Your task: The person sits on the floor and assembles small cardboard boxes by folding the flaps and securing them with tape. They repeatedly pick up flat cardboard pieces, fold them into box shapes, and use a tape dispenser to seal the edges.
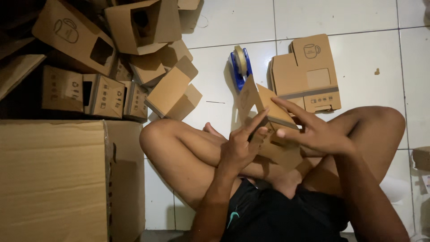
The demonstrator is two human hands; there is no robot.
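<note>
White floor tiles point(224, 58) lie under a seated person whose left hand point(239, 148) and right hand point(316, 134) both clasp a part-folded carton point(268, 130) between them (light, thin, easily creased, I judge), best held by its flat panels.

Large carton point(53, 179) cut off at left and bottom edges; box pile point(89, 54) upper left lost in shadow.
</note>
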